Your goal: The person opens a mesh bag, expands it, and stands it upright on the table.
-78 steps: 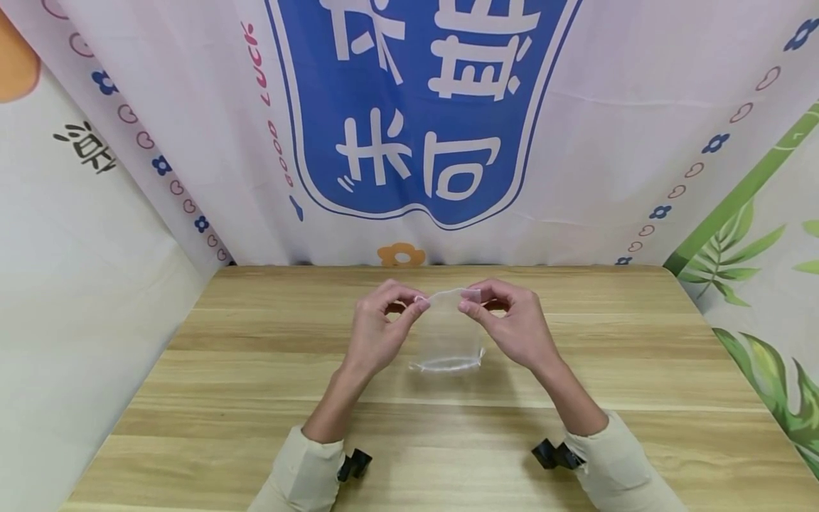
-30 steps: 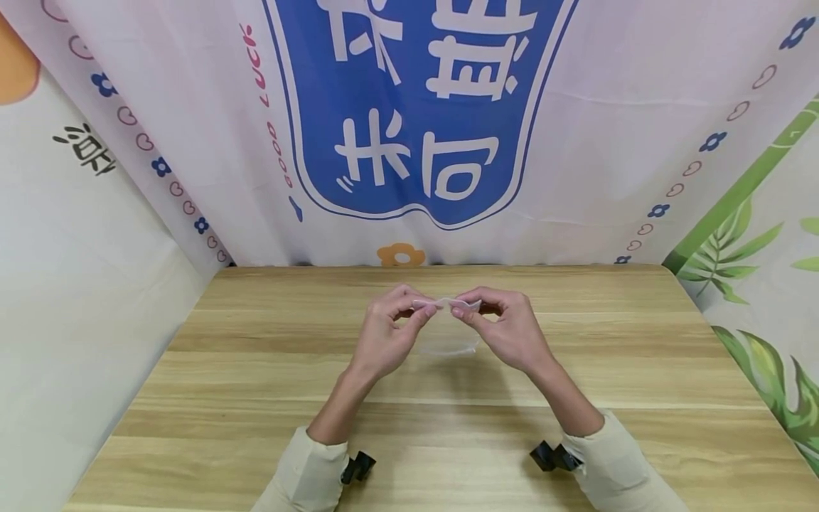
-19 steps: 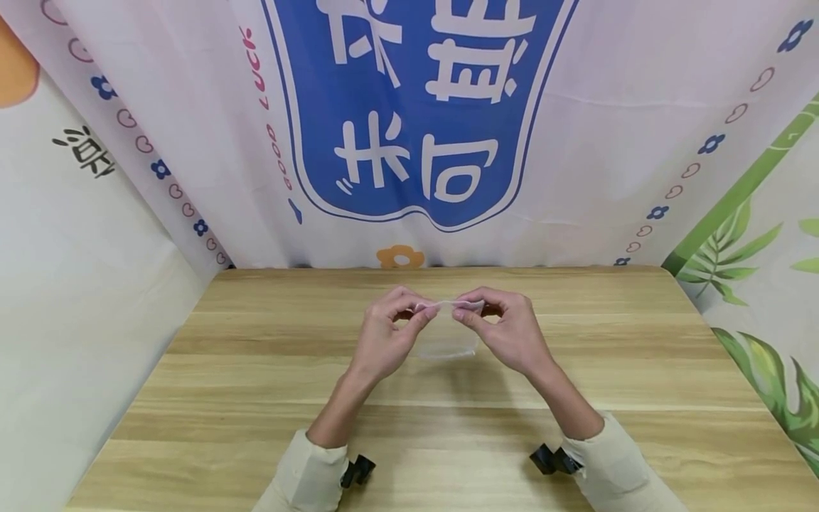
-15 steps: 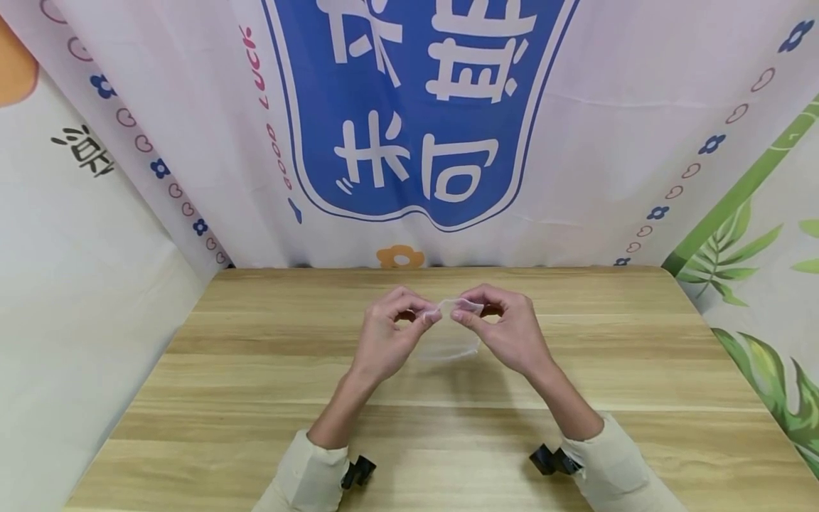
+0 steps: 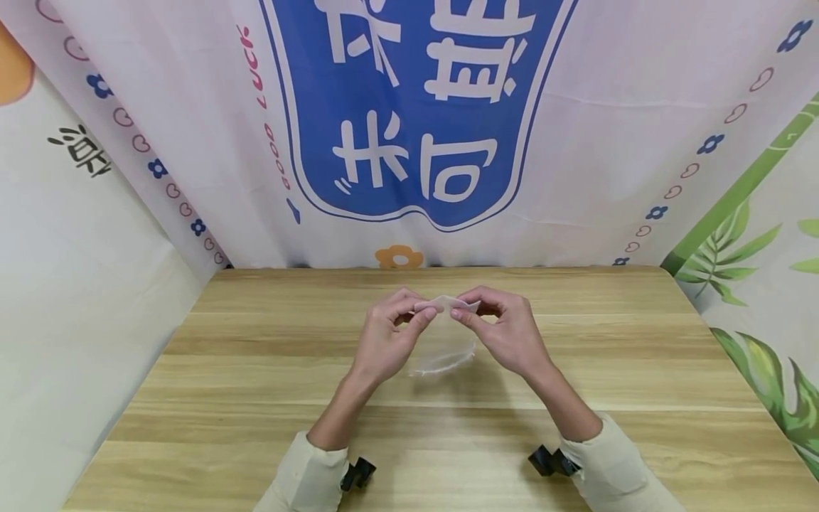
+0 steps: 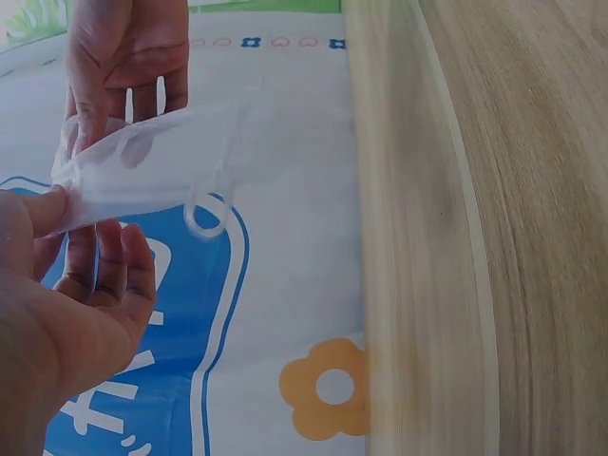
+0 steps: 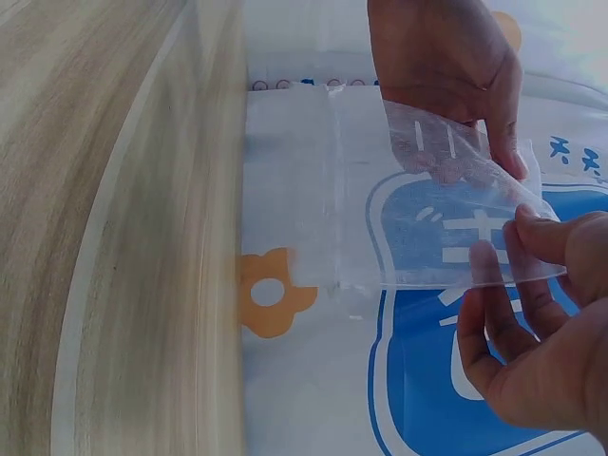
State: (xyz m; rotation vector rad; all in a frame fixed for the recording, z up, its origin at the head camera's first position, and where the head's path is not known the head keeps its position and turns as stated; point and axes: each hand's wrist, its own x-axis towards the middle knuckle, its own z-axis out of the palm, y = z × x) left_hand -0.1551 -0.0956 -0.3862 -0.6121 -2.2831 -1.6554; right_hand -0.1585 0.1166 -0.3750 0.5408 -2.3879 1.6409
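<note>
While both hands point(image 5: 387, 334) point(image 5: 510, 331) pinch it, a translucent bag point(image 5: 445, 340) hangs between.

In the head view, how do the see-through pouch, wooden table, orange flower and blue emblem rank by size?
1. Wooden table
2. Blue emblem, even cut off on top
3. See-through pouch
4. Orange flower

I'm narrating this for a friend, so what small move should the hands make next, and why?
Probably ease the left hand and right hand slightly apart: both pinch the upper edge of the sheer bag, which bows up between them.
</note>
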